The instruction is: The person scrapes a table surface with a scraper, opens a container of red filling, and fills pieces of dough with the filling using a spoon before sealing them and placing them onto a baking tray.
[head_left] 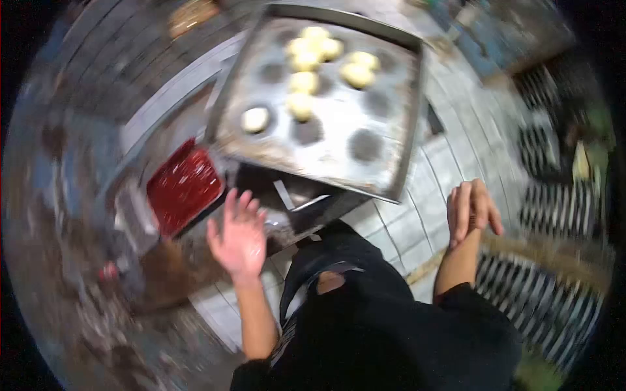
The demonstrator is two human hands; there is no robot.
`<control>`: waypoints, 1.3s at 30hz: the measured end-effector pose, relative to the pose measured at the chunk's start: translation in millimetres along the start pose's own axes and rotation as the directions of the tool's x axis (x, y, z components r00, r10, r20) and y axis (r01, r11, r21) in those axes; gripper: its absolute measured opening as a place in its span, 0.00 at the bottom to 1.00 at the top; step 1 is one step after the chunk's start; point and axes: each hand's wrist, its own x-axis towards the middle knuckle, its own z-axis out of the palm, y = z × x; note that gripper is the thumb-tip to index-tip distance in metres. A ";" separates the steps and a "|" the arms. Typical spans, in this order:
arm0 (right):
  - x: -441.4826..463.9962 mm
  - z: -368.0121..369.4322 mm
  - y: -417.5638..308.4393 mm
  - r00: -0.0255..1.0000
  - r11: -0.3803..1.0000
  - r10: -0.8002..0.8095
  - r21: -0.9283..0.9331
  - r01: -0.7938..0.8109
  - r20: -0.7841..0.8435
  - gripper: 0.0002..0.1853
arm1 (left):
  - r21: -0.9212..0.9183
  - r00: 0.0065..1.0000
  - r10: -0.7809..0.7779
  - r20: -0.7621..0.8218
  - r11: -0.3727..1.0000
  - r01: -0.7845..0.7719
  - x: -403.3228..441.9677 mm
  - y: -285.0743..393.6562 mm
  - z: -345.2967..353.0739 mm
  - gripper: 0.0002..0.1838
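My left hand is raised with the palm showing and its fingers spread, holding nothing. It is nearest to a rectangular tub of glossy red stuff, which lies just up and to its left. My right hand hangs loosely over the tiled floor, fingers partly bent and apart, with nothing seen in it. Ahead of both hands is a large square metal tray with dark round marks. Several pale yellow dough balls sit clustered on it, and a whiter ball lies apart at the left.
A dark stand shows beneath the tray's near edge. Worn, stained surface spreads along the left. Striped slatted items line the right side. White tiles cover the floor. Motion blurs much of the view.
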 end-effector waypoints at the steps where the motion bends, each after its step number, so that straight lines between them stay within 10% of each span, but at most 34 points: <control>1: -64.9 10.6 -9.6 0.985 0.977 -0.085 -0.206 0.053 -0.152 0.27 | 0.056 0.999 -0.043 -0.020 0.997 0.044 -8.7 -1.4 -8.9 0.37; 3: -204.2 56.1 10.8 0.584 0.945 -0.231 -0.323 -0.057 -0.778 0.22 | 0.208 0.976 -0.095 -0.196 0.969 0.136 -29.2 -5.3 -12.3 0.37; 5: -307.0 18.6 69.1 0.094 0.907 -0.348 -0.310 0.285 -0.933 0.21 | 0.277 0.950 -0.177 -0.256 0.928 0.248 -47.2 -4.8 -21.7 0.37; 6: -324.6 -15.2 108.5 -0.225 0.903 -0.416 -0.429 0.010 -0.881 0.25 | 0.269 0.939 -0.216 -0.267 0.919 0.287 -53.6 -9.6 -22.1 0.37; 8: -410.9 -94.5 205.8 -0.379 0.847 -0.274 -0.035 -0.530 -0.884 0.32 | 0.342 0.923 -0.223 -0.312 0.881 0.328 -66.0 -13.6 -39.5 0.35; 9: -409.7 -125.1 245.0 -0.401 0.629 -0.153 0.224 -0.744 -0.903 0.39 | 0.387 0.899 -0.206 -0.386 0.849 0.361 -69.7 -17.3 -49.4 0.34; 10: -399.0 -150.3 278.1 -0.083 0.210 -0.422 -0.009 -0.978 -0.903 0.40 | 0.412 0.900 -0.201 -0.386 0.836 0.363 -69.0 -22.1 -58.7 0.34; 13: -388.5 -198.9 344.3 -0.045 0.012 -0.473 0.045 -0.999 -0.880 0.34 | 0.438 0.848 -0.210 -0.487 0.781 0.445 -89.7 -35.4 -72.5 0.32; 17: -357.6 -152.6 318.4 -0.208 0.191 -0.537 0.123 -0.974 -0.817 0.29 | 0.387 0.838 -0.283 -0.467 0.787 0.481 -100.8 -49.2 -73.3 0.33; 19: -385.4 -106.1 316.2 -0.250 0.492 -0.646 -0.143 -0.859 -0.721 0.23 | 0.466 0.856 -0.261 -0.447 0.748 0.472 -95.6 -69.1 -59.4 0.32; 23: -292.1 57.0 234.6 -0.106 0.830 -0.342 -0.248 -0.499 -0.934 0.25 | 0.410 0.820 -0.407 -0.403 0.721 0.559 -82.7 -115.4 -60.6 0.32; 25: -234.4 109.5 230.5 -0.043 0.773 -0.255 -0.177 -0.610 -0.966 0.29 | 0.494 0.802 -0.421 -0.423 0.635 0.594 -73.1 -152.6 -57.0 0.34; 27: -112.3 156.6 214.2 0.228 0.503 -0.297 -0.355 -0.788 -0.927 0.25 | 0.548 0.840 -0.476 -0.262 0.643 0.535 -66.3 -193.7 -61.9 0.34; 29: -52.1 159.6 249.8 0.460 -0.063 -0.641 -0.555 -0.830 -0.614 0.22 | 0.539 0.800 -0.598 -0.048 0.659 0.525 -61.7 -223.5 -60.4 0.29; 31: -48.3 133.3 244.2 0.472 -0.025 -0.691 -0.634 -0.773 -0.548 0.21 | 0.405 0.828 -0.532 0.177 0.806 0.431 -56.6 -223.5 -58.1 0.30; 33: -48.1 109.0 229.4 0.488 -0.119 -0.765 -0.653 -0.748 -0.420 0.20 | 0.602 0.787 -0.616 0.034 0.641 0.476 -65.7 -205.3 -10.4 0.34; 35: -41.7 93.4 208.5 0.469 -0.013 -0.743 -0.689 -0.725 -0.478 0.15 | 0.588 0.757 -0.654 0.013 0.617 0.523 -72.8 -189.0 -6.5 0.37; 37: -37.9 77.5 189.8 0.207 0.283 -0.755 -0.593 -0.754 -0.622 0.11 | 0.567 0.719 -0.694 0.012 0.597 0.567 -74.2 -174.4 5.2 0.40; 39: -50.3 63.1 167.7 -0.003 0.737 -0.609 -0.564 -0.373 -0.793 0.11 | 0.233 0.636 -0.748 0.187 0.663 0.712 -82.3 -156.3 24.7 0.47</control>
